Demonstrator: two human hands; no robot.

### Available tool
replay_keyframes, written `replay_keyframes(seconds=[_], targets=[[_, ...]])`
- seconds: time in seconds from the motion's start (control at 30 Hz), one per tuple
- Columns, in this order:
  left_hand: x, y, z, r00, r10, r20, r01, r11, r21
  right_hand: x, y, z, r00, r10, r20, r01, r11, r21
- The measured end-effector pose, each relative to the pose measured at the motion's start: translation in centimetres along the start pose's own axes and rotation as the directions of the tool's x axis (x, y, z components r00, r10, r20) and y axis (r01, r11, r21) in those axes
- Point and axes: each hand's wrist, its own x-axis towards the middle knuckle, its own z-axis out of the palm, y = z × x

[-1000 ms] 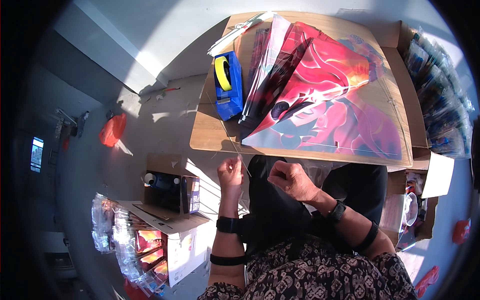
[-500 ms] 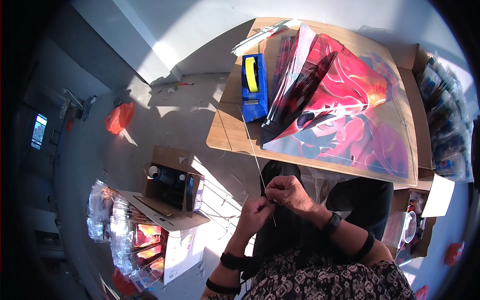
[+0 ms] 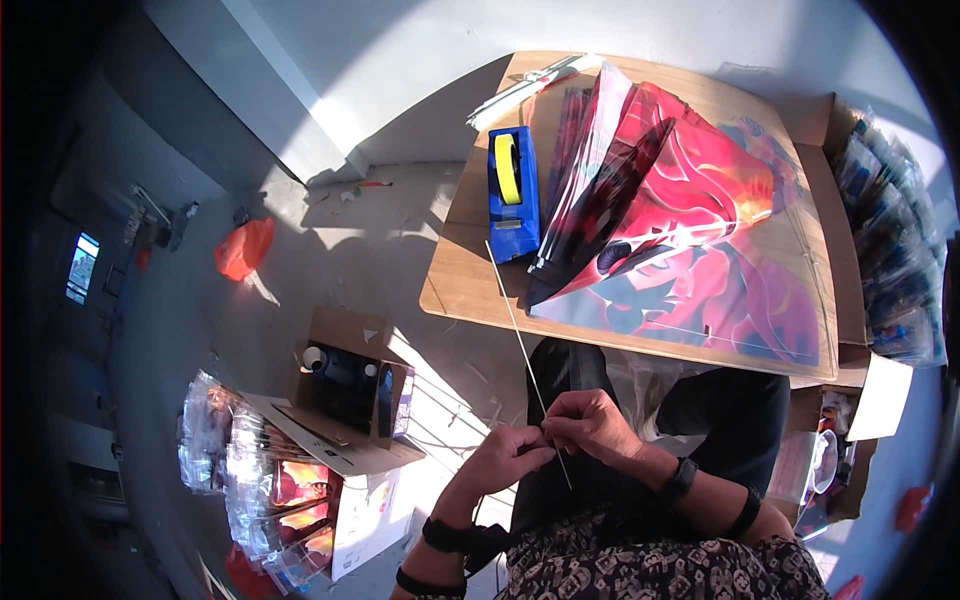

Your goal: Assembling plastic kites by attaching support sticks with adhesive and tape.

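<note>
My left hand (image 3: 507, 456) and my right hand (image 3: 590, 424) meet over my lap, both pinching a long thin pale stick (image 3: 516, 328) that slants up toward the table's near left corner. On the low wooden table (image 3: 458, 285) lies a big red and blue printed plastic sheet (image 3: 700, 240) with a folded stack of similar sheets on its left. A blue tape dispenser (image 3: 513, 195) with a yellow roll stands beside them. More thin white sticks (image 3: 530, 88) lie at the table's far left corner.
An open cardboard box (image 3: 350, 385) with dark items stands on the concrete floor to my left. Clear bags of printed sheets (image 3: 250, 470) lie beside it. An orange bag (image 3: 245, 248) lies farther off. Packed sheets (image 3: 890, 240) fill a box at the right.
My hands have come together and lowered over my lap, and the thin stick is now held between them. The view has shifted, with the table sitting farther from me.
</note>
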Motion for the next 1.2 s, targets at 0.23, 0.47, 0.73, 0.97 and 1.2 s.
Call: replay_keyframes(seconds=[0.23, 0.47, 0.73, 0.97, 1.2], targets=[[9.1, 2.3, -7.5, 0.721, 0.324, -0.612, -0.276, 0.945, 0.174, -0.9, 0.3, -0.1, 0.999, 0.047, 0.001, -0.046, 0.990, 0.134], [18.9, 4.8, -13.4, 0.783, 0.141, -0.606, -0.096, 0.990, 0.105, -0.1, 0.1, 0.2, 1.000, 0.013, 0.000, -0.013, 0.987, 0.159], [19.7, 7.8, -12.4, 0.836, 0.011, -0.549, -0.014, 1.000, 0.000, -0.3, 0.4, 0.4, 0.999, -0.029, -0.035, 0.035, 0.983, 0.182], [15.7, 8.7, -9.1, 0.772, 0.081, -0.630, -0.178, 0.980, -0.093, -0.1, 0.7, 1.1, 0.997, -0.063, -0.034, 0.069, 0.972, 0.226], [0.4, 4.7, 3.0, 0.844, -0.058, -0.533, -0.173, 0.912, -0.373, 0.3, 0.7, 0.1, 0.993, -0.093, -0.066, 0.109, 0.946, 0.304]])
